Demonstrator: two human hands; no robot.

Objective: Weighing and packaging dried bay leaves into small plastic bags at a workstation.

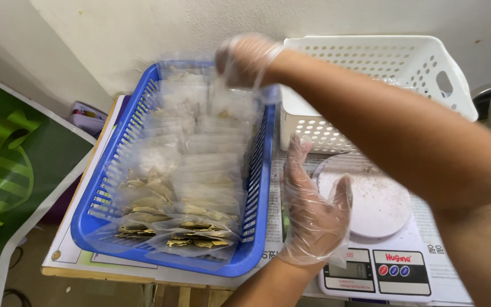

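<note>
While the right hand pinches a clear packet over the blue basket at upper centre, left hand hovers spread, empty; loose glove grip risks dropping it askew.

I read this as a small home packing corner: a digital scale sits on a paper-covered desk against a bare wall, beside a blue basket of sealed clear packets and a white basket.

We see our gloved right hand over clear leaf-filled packets in a blue basket, gloved left hand open beside a kitchen scale, white basket behind.
</note>
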